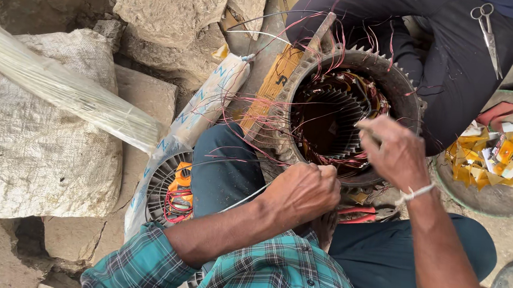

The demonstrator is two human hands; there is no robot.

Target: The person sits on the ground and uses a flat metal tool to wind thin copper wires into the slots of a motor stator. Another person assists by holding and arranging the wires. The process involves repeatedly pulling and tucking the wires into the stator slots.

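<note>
A round electric motor stator (402, 88) with a finned grey housing and reddish copper windings sits between my knees. My left hand (301, 192) is closed in a fist at its near rim, gripping thin wire strands and a white sleeve that runs back toward me. My right hand (394, 150) is over the stator's right rim, fingers pinched on a thin pale strip or wire end. Loose red wire ends (259, 111) fan out to the left of the housing.
Another person in dark trousers (455, 55) sits opposite, with scissors (488, 34) on their leg. A round tray (475, 198) of yellow paper scraps is at right. Red-handled pliers (357, 214) lie under my hands. A second finned part (166, 186), sacks and stones lie left.
</note>
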